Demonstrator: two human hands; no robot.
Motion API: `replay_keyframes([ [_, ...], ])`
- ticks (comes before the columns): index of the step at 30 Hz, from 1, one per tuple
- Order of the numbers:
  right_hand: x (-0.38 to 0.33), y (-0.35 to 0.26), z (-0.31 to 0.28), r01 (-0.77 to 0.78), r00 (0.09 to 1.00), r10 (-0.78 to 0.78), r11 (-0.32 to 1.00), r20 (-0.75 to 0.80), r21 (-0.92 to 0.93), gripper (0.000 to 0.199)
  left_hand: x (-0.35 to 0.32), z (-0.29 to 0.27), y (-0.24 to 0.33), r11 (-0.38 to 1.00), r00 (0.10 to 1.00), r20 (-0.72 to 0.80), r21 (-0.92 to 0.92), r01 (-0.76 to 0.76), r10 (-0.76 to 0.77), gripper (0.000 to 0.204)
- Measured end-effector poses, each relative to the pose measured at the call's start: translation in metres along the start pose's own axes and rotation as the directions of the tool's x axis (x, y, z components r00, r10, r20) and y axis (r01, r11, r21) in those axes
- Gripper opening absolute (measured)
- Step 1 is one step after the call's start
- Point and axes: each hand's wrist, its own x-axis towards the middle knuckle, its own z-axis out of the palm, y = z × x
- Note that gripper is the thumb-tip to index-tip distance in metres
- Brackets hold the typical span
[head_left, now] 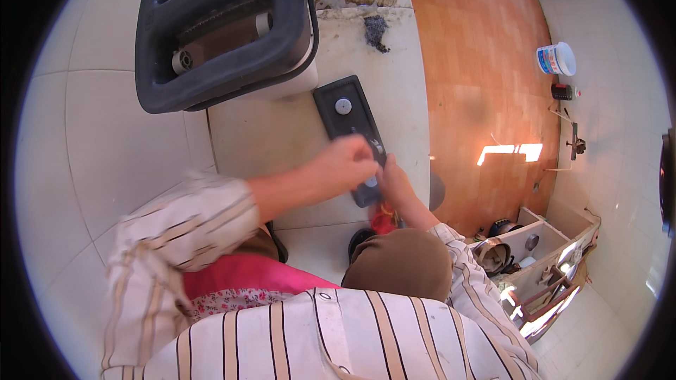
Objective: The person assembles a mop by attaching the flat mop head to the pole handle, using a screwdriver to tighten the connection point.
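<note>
Panel point(355, 125), left fingers point(361, 146) curled over it, right fingers point(389, 167) bent beside, holds unclear, printed white bucket point(556, 60)

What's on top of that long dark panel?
The dark panel has a round silver disc toward its far end and a second disc, partly hidden, nearer. The left hand covers some; what's there can't be seen.

Bright sunlight glares on the floor point(479, 77); outer edges bow.

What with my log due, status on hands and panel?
Left hand over panel, grip unclear. Right hand at panel's edge. Panel partly hidden. Black-framed unit just beyond.
</note>
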Motion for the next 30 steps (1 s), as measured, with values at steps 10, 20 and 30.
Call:
replay_keyframes([
  [10, -0.002, 0.014, 0.026, 0.201, 0.975, -0.218, 0.948, 0.042, 0.247, 0.023, 0.129, 0.078, -0.129, 0.937, 0.797, -0.508, -0.282, 0.204, -0.327, 0.047],
  [20, -0.065, 0.079, 0.039, -0.187, 0.949, 0.05, 0.886, 0.312, 0.424, 0.017, 0.162, 0.08, -0.189, 0.979, 0.879, -0.454, -0.192, 0.06, -0.143, 0.029],
  [30, -0.061, 0.055, 0.004, -0.452, 0.836, 0.058, 0.638, 0.546, 0.624, 0.018, 0.162, 0.064, -0.167, 0.972, 0.865, -0.474, -0.226, 0.059, -0.163, 0.04],
])
